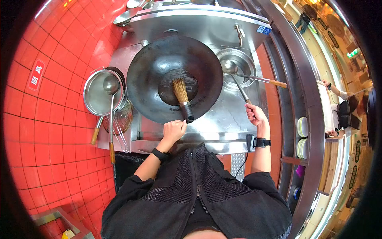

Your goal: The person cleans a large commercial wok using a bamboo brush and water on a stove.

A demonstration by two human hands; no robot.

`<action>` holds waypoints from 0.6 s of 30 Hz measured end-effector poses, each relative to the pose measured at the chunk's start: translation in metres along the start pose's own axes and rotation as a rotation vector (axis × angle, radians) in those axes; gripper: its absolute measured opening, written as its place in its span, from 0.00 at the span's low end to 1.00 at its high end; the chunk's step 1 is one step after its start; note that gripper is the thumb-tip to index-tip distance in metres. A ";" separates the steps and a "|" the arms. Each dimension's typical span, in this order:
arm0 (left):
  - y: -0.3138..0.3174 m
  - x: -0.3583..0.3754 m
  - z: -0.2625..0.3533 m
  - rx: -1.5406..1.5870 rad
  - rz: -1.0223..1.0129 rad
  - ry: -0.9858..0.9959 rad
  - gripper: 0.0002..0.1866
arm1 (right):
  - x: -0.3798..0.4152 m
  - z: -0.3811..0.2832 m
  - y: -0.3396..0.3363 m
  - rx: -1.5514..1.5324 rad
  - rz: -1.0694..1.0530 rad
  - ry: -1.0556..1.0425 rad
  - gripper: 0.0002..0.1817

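A large black wok (139, 75) sits on the steel stove, its inside wet at the bottom. A straw wok brush (181, 92) lies in it, with its dark handle over the near rim. My left hand (174, 130) is closed at the wok's near rim, beside the brush handle; the rim part under the fingers is hidden. My right hand (256, 114) grips the wooden handle of a ladle (239, 88). The ladle's bowl is over a steel pot (247, 59) to the right of the wok. Another wooden-handled utensil (277, 83) leans across that pot's rim.
Left of the wok stand a round strainer (95, 99) and a second ladle (112, 85), near a red tiled wall (43, 127). A faucet (239, 34) is behind the pot. Steel shelving (294, 79) with stacked plates (302, 148) runs along the right. People stand beyond it.
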State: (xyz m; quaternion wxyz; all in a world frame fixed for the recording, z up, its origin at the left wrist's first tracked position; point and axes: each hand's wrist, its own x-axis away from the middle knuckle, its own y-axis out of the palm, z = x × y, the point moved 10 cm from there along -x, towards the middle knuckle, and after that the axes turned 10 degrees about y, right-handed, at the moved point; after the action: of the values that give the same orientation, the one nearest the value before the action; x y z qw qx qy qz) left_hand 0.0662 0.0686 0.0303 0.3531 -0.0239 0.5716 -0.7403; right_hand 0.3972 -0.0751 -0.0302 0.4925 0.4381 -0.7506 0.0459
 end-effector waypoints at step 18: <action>-0.006 -0.002 -0.004 0.061 0.061 0.006 0.20 | 0.134 -0.013 0.060 0.273 0.108 -0.148 0.08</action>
State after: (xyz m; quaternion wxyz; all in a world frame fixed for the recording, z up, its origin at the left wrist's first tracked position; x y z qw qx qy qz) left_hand 0.0625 0.0738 0.0346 0.3744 0.0068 0.5501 -0.7464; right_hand 0.3464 -0.1145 0.1026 0.3685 0.4623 -0.7940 0.1415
